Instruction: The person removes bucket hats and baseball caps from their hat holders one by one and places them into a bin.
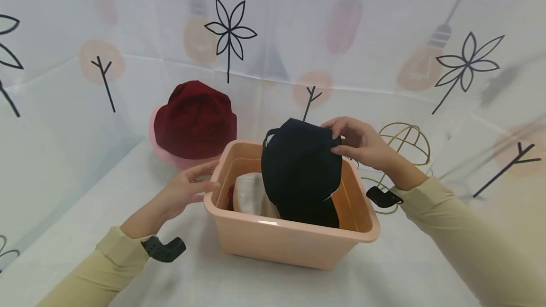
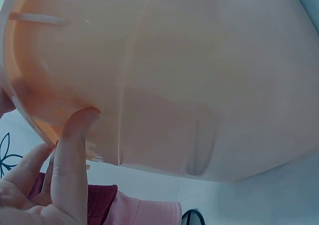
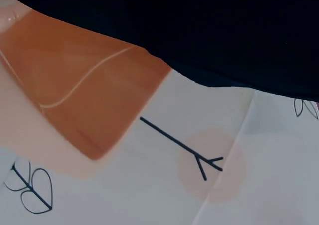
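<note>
My right hand (image 1: pixel 360 143) pinches the edge of a dark navy cap (image 1: pixel 300 160) between thumb and fingers. The cap hangs crown up over a peach plastic basin (image 1: pixel 277 238), its brim dipping inside. In the right wrist view the navy cap (image 3: pixel 209 30) covers the top of the picture. My left hand (image 1: pixel 183 193) holds the basin's left rim, the thumb (image 2: pixel 75 135) lying against its outer wall in the left wrist view. Inside the basin, left of the cap, sits a whitish item (image 1: pixel 251 193), partly hidden, with something dark red beside it.
Behind the basin at the left, a maroon hat (image 1: pixel 196 122) lies on a pink item (image 1: pixel 164 155). A gold wire stand (image 1: pixel 405 143) is at the right, partly behind my right arm. White printed cloth (image 1: pixel 273 70) hangs at the back.
</note>
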Action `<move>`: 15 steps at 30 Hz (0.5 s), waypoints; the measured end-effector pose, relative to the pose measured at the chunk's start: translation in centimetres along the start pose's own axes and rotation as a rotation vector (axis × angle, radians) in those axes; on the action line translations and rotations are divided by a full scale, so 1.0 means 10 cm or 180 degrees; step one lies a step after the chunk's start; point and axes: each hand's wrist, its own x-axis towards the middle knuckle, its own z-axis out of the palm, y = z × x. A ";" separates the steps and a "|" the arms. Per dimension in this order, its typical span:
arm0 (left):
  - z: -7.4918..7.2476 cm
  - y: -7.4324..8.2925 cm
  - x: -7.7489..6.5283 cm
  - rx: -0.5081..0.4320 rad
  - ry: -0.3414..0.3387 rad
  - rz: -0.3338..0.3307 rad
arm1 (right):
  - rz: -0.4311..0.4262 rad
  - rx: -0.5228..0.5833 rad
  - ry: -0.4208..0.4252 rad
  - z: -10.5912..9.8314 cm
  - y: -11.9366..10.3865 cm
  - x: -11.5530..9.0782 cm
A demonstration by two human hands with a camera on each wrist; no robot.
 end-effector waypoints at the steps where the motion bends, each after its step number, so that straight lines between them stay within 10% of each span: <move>1: 0.00 0.00 0.00 -0.0001 0.0000 0.0000 | 0.0009 0.0023 -0.0071 0.02 0.01 0.01; 15: 0.01 0.01 0.00 -0.0003 0.0044 -0.0011 | 0.0396 0.0040 -0.0960 0.27 0.21 0.15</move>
